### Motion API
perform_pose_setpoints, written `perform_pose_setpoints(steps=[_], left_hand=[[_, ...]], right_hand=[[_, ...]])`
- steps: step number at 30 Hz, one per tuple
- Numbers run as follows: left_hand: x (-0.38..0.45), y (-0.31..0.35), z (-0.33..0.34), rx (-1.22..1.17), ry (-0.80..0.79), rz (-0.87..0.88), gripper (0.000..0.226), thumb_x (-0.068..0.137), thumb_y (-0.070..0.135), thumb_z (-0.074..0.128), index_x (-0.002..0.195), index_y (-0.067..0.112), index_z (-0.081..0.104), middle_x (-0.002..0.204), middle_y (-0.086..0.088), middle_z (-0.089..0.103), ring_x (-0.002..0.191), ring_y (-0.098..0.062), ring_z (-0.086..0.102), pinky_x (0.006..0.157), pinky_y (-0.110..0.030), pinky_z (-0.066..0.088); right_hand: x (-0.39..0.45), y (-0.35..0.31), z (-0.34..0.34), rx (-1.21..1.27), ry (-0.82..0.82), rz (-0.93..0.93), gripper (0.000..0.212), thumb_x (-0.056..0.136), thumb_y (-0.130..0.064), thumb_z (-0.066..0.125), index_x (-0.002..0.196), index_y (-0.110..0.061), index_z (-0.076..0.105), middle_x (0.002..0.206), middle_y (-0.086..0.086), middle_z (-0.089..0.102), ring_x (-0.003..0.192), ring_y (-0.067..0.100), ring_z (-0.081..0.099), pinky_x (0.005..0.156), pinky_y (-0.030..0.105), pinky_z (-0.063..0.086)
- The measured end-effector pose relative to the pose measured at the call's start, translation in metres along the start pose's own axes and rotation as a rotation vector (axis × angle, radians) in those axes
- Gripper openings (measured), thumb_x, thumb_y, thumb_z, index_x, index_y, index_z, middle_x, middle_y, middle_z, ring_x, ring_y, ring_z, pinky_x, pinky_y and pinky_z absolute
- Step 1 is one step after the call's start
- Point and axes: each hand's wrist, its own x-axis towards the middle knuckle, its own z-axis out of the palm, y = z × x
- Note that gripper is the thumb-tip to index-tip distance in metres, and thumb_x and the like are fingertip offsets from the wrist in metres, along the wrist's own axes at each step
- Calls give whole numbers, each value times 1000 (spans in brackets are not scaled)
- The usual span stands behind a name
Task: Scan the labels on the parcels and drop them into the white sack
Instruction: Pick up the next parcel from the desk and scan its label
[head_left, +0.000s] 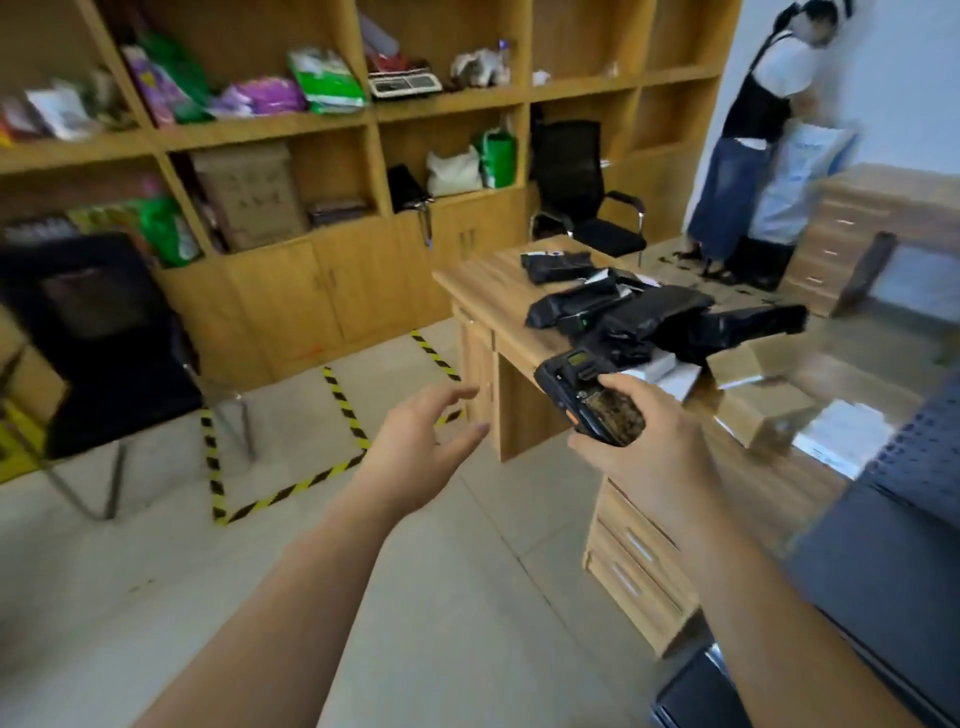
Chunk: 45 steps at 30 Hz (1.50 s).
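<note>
My right hand (644, 447) grips a black handheld scanner (589, 395) just in front of the wooden desk (488, 280). Several black plastic parcels (639, 312) lie heaped on the desk, with brown cardboard boxes (753, 364) and a white flat parcel (670, 371) beside them. My left hand (421, 441) hovers empty over the floor left of the desk, fingers spread and relaxed. A white sack (795, 182) stands at the far right, held by another person. No parcel is in either hand.
A person in a black apron (753, 130) stands by the far wall near a second desk (883, 218). Wooden shelving (322, 156) fills the back wall. Black chairs stand at left (98, 343) and behind the desk (582, 187). Yellow-black tape (291, 488) marks the floor.
</note>
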Motion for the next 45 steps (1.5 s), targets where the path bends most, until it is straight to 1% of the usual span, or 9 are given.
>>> perform_pose_setpoints(steps=[3,7,18,24,27,30,38,42,45], left_hand=[[45,-17,-23,31,63,-69,38,93,35,63,130,29,57,116,26,53,112,-2,49,98,-25,41],[93,-46,-39,36,141,-88,37,92,36,64,128,27,59,124,18,59,119,-3,51,104,-34,44],[240,-121,-20,-16,68,-98,37,93,37,62,129,31,57,127,18,57,121,-4,49,104,-35,44],[362,-140,24,-87,-153,77,38,93,38,62,129,29,57,128,17,57,118,-3,50,104,-32,43],[411,-128,54,-105,-288,219,36,94,37,62,128,27,59,121,18,55,112,0,48,100,-28,42],[441,-109,93,-138,-450,358,37,93,36,62,128,26,59,122,16,57,106,5,47,97,-21,41],[428,-58,199,-199,-793,521,40,93,33,65,130,21,59,124,11,58,111,-3,52,92,-19,39],[413,-43,243,-162,-871,516,39,93,31,64,130,20,59,114,14,54,104,-5,52,86,-15,34],[405,-31,274,-130,-908,515,40,94,31,62,132,20,57,123,10,56,114,-6,51,91,-18,37]], right_hand=[[62,-7,34,38,-37,-81,63,67,-49,82,124,-34,60,113,-12,60,106,12,57,92,34,49],[130,-12,70,24,-103,-162,63,69,-43,83,126,-37,56,116,-15,57,110,11,54,94,35,47],[253,23,137,0,-77,-24,62,70,-37,85,126,-37,59,114,-19,55,109,5,52,97,30,45],[301,50,138,-58,114,195,63,65,-46,80,124,-35,61,117,-19,55,105,-3,49,95,21,41],[305,66,121,-151,241,333,61,70,-35,85,125,-35,60,116,-19,53,106,-2,49,90,16,37],[289,83,100,-267,366,485,64,71,-34,87,128,-33,59,116,-18,50,107,4,51,93,24,42],[203,122,61,-377,599,786,67,68,-42,85,129,-35,58,114,-13,57,103,12,59,89,36,52],[171,149,51,-388,618,863,66,67,-42,85,128,-34,59,117,-11,60,104,13,59,87,36,52],[159,170,44,-369,620,899,68,68,-39,85,130,-32,58,120,-9,59,107,15,58,90,39,52]])
